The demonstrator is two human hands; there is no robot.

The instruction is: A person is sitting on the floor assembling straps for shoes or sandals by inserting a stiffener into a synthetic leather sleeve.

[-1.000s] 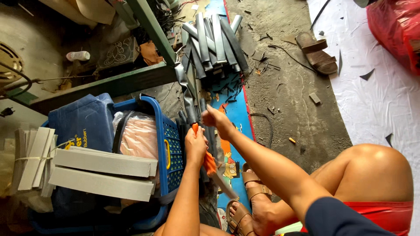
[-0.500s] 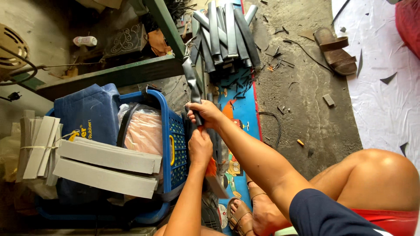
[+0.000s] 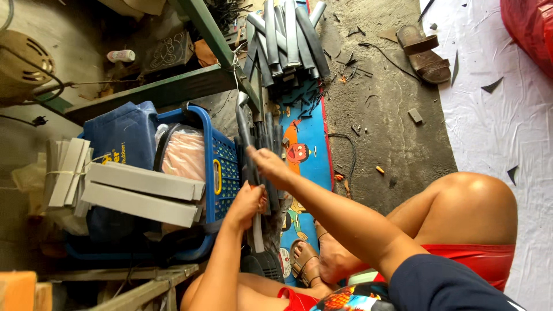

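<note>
The left hand (image 3: 246, 204) is curled tight around an orange-handled tool (image 3: 253, 196), and the right hand (image 3: 268, 164), just at its 1 o'clock, pinches a long grey strip (image 3: 244, 129) that runs up toward 12 o'clock. A blue basket (image 3: 222, 173) presses close at 9 o'clock, its rim touching the work. More grey strips (image 3: 288, 40) lie piled at 12 o'clock. Open floor (image 3: 386, 126) spreads at 2 o'clock, beside the blue mat's (image 3: 308, 129) red edge.

- Grey strips (image 3: 288, 40) are looking matt and rubbery.
- Blue basket (image 3: 222, 173) is showing glossy plastic.
- Floor (image 3: 386, 115) is looking rough, like concrete.
- Sheet (image 3: 507, 115) is gleaming like white plastic.
</note>
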